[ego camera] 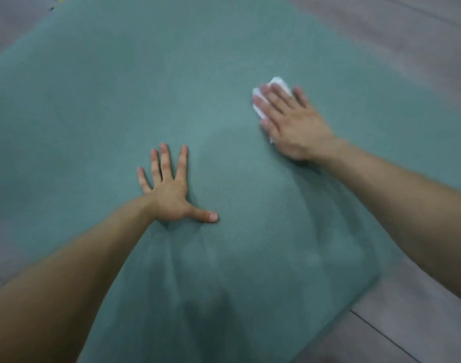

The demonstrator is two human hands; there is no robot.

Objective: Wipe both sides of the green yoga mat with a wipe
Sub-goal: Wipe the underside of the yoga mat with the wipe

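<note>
I see the green yoga mat [224, 74] spread flat on the grey wood-plank floor [407, 323]. It runs at a slant through my view, with one corner at the lower right. Its surface is a dull teal green with a fine ribbed texture, and shallow creases fan toward me near the bottom edge. The wipe [278, 82] is white, folded into a small pad, and lies on the right part of the mat. My right hand [289, 121] presses flat on it with straight fingers, so only its edges show past the fingertips and along the thumb side.
</note>
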